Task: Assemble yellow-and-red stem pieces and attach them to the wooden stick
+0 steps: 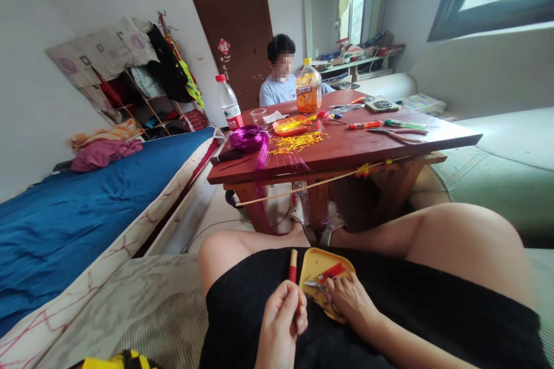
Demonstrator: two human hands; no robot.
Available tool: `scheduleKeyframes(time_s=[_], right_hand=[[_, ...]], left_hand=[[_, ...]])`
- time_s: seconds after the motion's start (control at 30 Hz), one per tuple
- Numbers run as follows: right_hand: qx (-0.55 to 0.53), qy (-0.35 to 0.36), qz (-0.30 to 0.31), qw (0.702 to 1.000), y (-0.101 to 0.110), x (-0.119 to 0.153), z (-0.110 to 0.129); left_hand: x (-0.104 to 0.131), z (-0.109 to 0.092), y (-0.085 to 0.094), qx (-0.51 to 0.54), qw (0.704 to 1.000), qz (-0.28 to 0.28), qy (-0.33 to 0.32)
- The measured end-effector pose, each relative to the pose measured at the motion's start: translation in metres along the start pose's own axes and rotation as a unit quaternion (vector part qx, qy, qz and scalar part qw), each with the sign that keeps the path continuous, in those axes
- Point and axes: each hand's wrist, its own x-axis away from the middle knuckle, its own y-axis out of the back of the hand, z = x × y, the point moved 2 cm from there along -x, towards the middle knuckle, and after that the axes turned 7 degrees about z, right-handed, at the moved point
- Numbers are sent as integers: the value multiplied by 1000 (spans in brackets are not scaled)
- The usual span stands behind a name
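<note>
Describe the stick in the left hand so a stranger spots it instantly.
Find the black clothing across the person's lap, then the yellow tray on it. Just left of that tray, the left hand grips the stick. Its pale tan end beyond a red section sets it apart from the red piece inside the tray.

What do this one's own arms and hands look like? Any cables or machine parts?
They're a person's: the left hand and right hand are ungloved, human-shaped. The visible forearms are bare, with no sleeve, watch, cable or marking showing. Rings are too small to tell.
</note>
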Motion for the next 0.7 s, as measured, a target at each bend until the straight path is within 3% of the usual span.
scheduleKeyframes(time_s=[0.23,0.4,0.5,0.6,0.7], right_hand=[[-52,8,37,998,8,11,-27],[-110,-16,27,993,26,47,-47],[-218,-27,-15,975,40,67,-42],[-321,1,-35,947,40,75,-28],[-348,48,33,936,27,71,-17]], left_hand=[[3,-1,-1,3,1000,-7,1],[7,-3,-7,7,1000,-2,7],[9,-2,-10,13,1000,16,15],[10,0,-11,16,999,25,25],[11,-1,-10,18,1000,16,18]])
